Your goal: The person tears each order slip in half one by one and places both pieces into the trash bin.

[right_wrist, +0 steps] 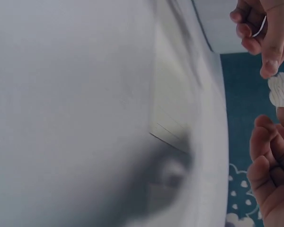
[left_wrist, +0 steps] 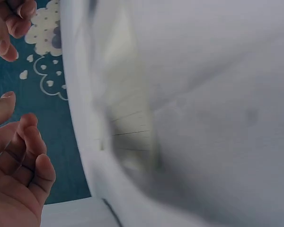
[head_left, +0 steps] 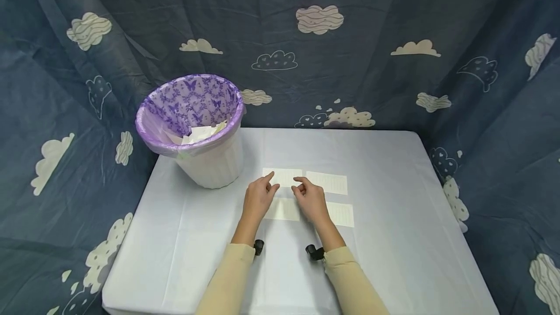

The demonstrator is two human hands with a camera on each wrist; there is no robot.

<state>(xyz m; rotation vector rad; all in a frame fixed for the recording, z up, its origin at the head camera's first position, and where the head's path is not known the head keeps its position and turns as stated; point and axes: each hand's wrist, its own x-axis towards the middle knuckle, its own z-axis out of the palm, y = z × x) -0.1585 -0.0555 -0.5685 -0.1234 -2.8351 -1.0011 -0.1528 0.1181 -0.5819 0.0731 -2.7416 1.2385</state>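
Observation:
Both hands hover over several cream ruled paper sheets laid in two rows on the white table. My left hand (head_left: pixel 258 197) is above the left sheets, its index finger overlapping the far-left sheet (head_left: pixel 286 175) in the head view. Close to its right, my right hand (head_left: pixel 311 201) has its thumb and index finger a little apart. The far-right sheet (head_left: pixel 327 183) lies beyond that hand, and the near-right sheet (head_left: pixel 341 214) beside its wrist. Between the forearms is the near-left sheet (head_left: pixel 282 209). Loosely bent fingers (left_wrist: pixel 34 142) show in the left wrist view, holding nothing.
A white bin (head_left: pixel 210 164) with a purple butterfly-print liner (head_left: pixel 192 94) stands at the table's back left, pieces of paper (head_left: pixel 202 133) inside it. Dark blue cloud-patterned cloth (head_left: pixel 350 77) hangs behind and at both sides of the white-covered table (head_left: pixel 393 256).

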